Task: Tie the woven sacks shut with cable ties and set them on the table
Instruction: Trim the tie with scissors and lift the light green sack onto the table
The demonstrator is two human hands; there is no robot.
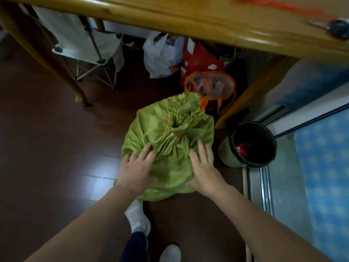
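Glossy dark floor, light reflected near left, wooden table sited far, folding chair seen far left, bin right.

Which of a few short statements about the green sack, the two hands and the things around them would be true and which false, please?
1. The green sack stands on the floor, below the wooden table. True.
2. The left hand holds a pair of scissors. False: it rests on the sack with fingers spread and holds nothing.
3. The sack's neck is gathered, with bits of an orange tie showing at it. True.
4. The right hand rests on the bin. False: it lies flat on the sack; the bin stands untouched to the right.
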